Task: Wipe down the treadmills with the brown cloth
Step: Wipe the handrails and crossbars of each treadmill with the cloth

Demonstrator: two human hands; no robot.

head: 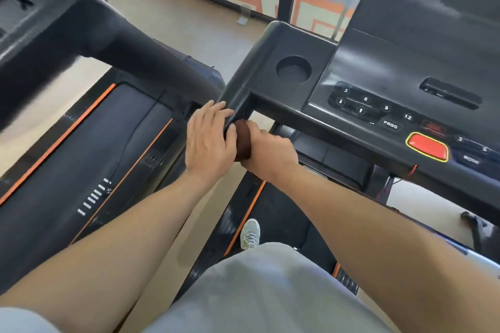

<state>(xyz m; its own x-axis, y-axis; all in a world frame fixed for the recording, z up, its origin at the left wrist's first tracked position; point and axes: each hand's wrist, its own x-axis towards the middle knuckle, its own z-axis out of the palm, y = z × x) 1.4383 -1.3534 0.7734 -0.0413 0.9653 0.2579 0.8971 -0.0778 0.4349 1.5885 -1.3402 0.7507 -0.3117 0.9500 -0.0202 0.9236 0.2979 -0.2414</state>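
I stand on a black treadmill (286, 43) whose console fills the right of the view, with a cup holder, number keys and a red stop button. Its left handrail runs down from the console corner and is mostly hidden under my hands. My right hand (270, 151) is shut on the brown cloth (242, 140), pressing it against the handrail just below the console corner. My left hand (208, 140) rests on the outer side of the same handrail, fingers wrapped over it and touching the cloth.
A second black treadmill (89, 32) stands close on the left, its belt (81, 159) edged in orange. A narrow strip of beige floor (173, 19) lies between and beyond them. My shoe (250, 234) is on the belt below. Windows with orange panels line the back.
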